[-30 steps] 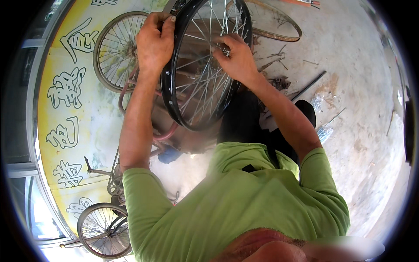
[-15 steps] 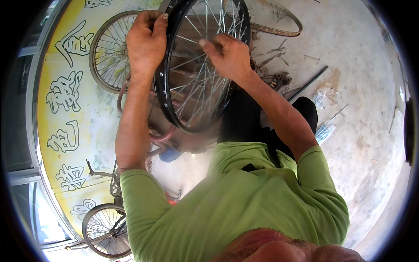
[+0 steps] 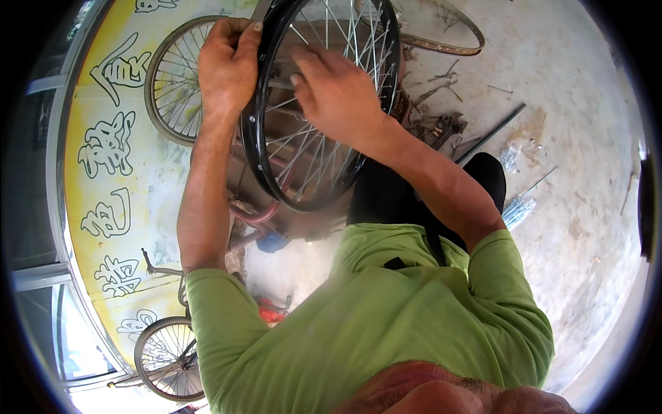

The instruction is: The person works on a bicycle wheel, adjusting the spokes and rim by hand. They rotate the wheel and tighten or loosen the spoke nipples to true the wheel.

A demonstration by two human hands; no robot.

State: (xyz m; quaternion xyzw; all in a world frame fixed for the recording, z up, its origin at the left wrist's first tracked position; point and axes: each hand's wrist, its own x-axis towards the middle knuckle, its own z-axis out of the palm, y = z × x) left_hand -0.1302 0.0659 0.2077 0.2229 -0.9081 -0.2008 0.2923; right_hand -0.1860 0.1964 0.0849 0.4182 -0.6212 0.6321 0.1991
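A bicycle wheel with a black rim [image 3: 252, 141] and silver spokes [image 3: 355, 41] stands upright in front of me. My left hand [image 3: 229, 69] is closed round the rim's upper left side, thumb on top. Within the wheel's outline, my right hand [image 3: 341, 96] reaches across the spokes toward the left side of the rim. Its thumb and forefinger point left, their tips smeared by motion, so whether they pinch a spoke is unclear. The hub is mostly hidden behind this hand.
Behind the wheel lies a pinkish bicycle frame [image 3: 258, 210]. An old wheel [image 3: 169, 83] leans on the lettered yellow-white board [image 3: 103, 207] at left; a rusty rim [image 3: 441, 48] lies far right. Metal parts [image 3: 438, 127], a black rod [image 3: 493, 131] and bagged spokes [image 3: 517, 210] lie on the floor.
My right hand has moved left across the spokes, closer to the left side of the rim. My left hand keeps its hold, and the wheel has barely shifted.
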